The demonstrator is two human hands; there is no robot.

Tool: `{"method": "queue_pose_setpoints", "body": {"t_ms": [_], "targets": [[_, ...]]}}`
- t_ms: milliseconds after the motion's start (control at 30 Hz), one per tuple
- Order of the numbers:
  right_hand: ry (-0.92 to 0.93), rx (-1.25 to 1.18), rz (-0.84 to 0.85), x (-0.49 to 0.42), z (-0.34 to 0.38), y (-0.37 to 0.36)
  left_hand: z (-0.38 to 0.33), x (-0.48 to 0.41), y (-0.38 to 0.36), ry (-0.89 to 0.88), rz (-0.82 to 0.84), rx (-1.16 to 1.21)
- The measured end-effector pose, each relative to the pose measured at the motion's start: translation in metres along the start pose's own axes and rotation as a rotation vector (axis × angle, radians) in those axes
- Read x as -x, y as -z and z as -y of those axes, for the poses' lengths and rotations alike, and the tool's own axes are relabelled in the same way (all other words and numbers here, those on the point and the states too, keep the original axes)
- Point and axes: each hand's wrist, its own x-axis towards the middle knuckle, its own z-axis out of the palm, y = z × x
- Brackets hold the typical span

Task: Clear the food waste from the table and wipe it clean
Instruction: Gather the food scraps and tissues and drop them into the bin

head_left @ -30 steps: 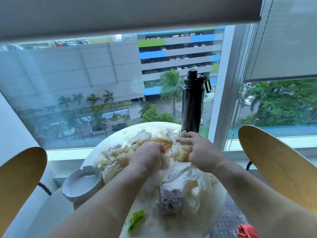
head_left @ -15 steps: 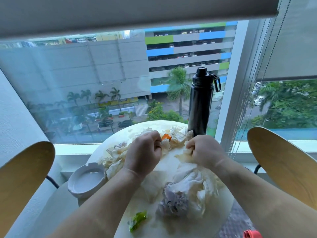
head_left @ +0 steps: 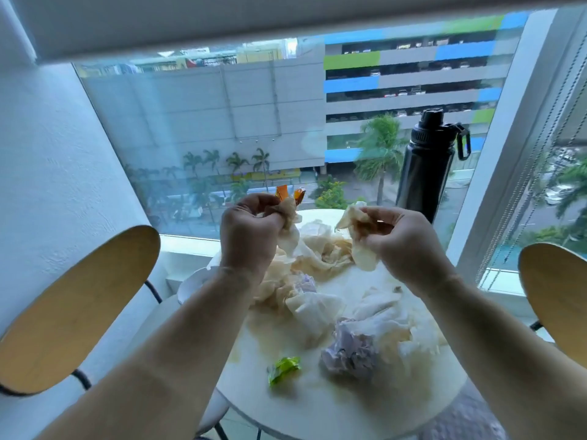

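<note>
Food waste [head_left: 317, 309]: how much of it is off the table [head_left: 317, 411]?

Very little, I judge. The round white top carries brownish smears [head_left: 263, 338] on its left part, so wiping looks not yet begun.

And the biggest heap?

Stained crumpled tissues [head_left: 324, 252] spread from the middle to the far edge, near the black bottle [head_left: 425, 166]. A greyish-purple wad [head_left: 349, 350] lies nearer, on the right.

What are the hands doing?

Both are raised over the far half. The left hand [head_left: 251, 230] is clenched round a tissue clump with orange wrapper scraps [head_left: 286, 193] poking out on top. The right hand [head_left: 400, 239] grasps another stained tissue [head_left: 362, 258] that hangs below its fingers.

Anything smaller left?

A green wrapper [head_left: 282, 369] lies alone near the front edge. So gathering is in hand; binning and wiping remain.

Any brand or lettering?

None I can read: the wrappers are too crumpled, and the bottle shows no label.
</note>
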Motion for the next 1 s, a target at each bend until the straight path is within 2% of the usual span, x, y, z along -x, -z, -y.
{"method": "queue_pose_setpoints", "body": {"t_ms": [200,433,567,767,1000], "targets": [[0.009,-0.099,0.062,0.014,0.028,-0.044,-0.009,0.011,0.054,-0.067,-0.103,-0.071],[0.022,-0.133,0.159,0.049,0.065,-0.11,-0.002,0.018,0.145,-0.025,-0.213,-0.094],[0.025,-0.156,0.204,0.079,0.082,-0.167,0.007,0.034,0.209,0.043,-0.249,-0.112],[-0.026,-0.159,0.299,0.139,0.087,-0.254,0.034,0.074,0.299,0.124,-0.33,-0.268],[-0.129,-0.092,0.368,0.206,0.071,-0.315,0.083,0.122,0.359,0.312,-0.382,-0.376]]}}
